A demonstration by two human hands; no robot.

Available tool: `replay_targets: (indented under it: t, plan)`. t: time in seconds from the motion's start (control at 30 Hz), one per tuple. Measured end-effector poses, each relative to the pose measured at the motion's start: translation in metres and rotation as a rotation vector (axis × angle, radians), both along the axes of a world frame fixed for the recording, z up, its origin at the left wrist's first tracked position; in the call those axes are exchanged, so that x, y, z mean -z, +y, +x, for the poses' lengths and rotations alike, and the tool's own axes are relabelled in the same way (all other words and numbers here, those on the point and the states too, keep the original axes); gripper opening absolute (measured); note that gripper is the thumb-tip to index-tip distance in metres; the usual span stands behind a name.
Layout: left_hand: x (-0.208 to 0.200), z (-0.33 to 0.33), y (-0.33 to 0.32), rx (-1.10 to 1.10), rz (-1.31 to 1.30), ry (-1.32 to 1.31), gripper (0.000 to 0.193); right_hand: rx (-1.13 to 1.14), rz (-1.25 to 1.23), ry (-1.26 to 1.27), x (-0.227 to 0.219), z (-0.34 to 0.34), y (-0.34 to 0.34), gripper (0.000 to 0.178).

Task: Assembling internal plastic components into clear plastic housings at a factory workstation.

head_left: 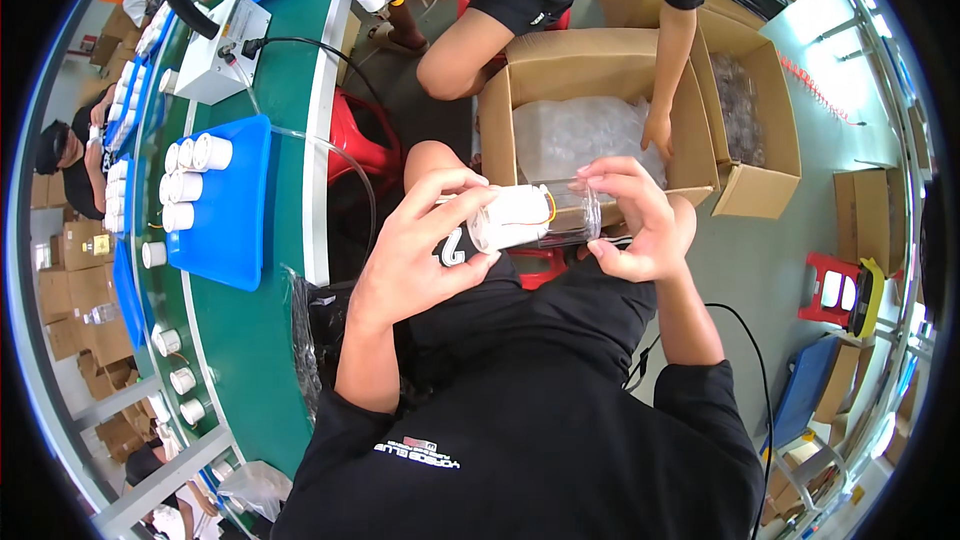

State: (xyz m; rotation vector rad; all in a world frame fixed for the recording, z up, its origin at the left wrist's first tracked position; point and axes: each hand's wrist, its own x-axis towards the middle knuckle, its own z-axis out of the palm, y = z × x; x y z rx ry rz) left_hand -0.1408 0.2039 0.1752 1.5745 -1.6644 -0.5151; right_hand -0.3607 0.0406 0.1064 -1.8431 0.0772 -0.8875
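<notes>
Above my lap, my left hand [412, 245] grips one end of a white cylindrical unit [520, 216], its thumb and fingers on opposite sides. Red and yellow wires [549, 205] run along the unit's right end. My right hand [643, 218] pinches the far rim of a clear plastic cylinder [577, 214] between thumb and fingers. The two pieces lie in line, sideways, and meet or overlap; how far the unit sits inside the clear one I cannot tell.
A blue tray [225, 230] with several white units stands on the green workbench [245, 350] at left, beside a white box-shaped machine [222, 52] with a black hose. Ahead, a co-worker's hand [657, 132] reaches into a cardboard box [560, 65] of clear parts. A red stool [365, 145] stands by the bench.
</notes>
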Motion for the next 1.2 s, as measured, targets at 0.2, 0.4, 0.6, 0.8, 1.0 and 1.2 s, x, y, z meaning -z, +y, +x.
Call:
replay_targets:
  t: [0.2,0.4,0.6,0.8,1.0,1.2]
  plan:
    - [0.018,-0.011,0.002,0.067,-0.063,0.400,0.059,0.000,0.083,-0.112,0.005,-0.001,0.022,0.058]
    - [0.028,-0.019,0.001,0.146,-0.094,0.500,0.062,0.033,-0.094,-0.134,-0.005,-0.002,0.029,0.057]
    - [0.027,-0.018,0.008,0.124,-0.127,0.406,0.065,0.020,-0.122,-0.142,-0.009,-0.001,0.034,0.056]
    - [0.027,-0.015,0.012,0.123,-0.197,0.308,0.065,-0.006,-0.066,-0.115,-0.010,0.000,0.036,0.058]
    - [0.025,-0.012,0.015,0.128,-0.212,0.277,0.064,-0.006,-0.059,-0.130,-0.010,0.004,0.040,0.058]
    - [0.025,-0.012,0.015,0.141,-0.216,0.298,0.063,0.006,-0.111,-0.100,-0.010,0.002,0.041,0.057]
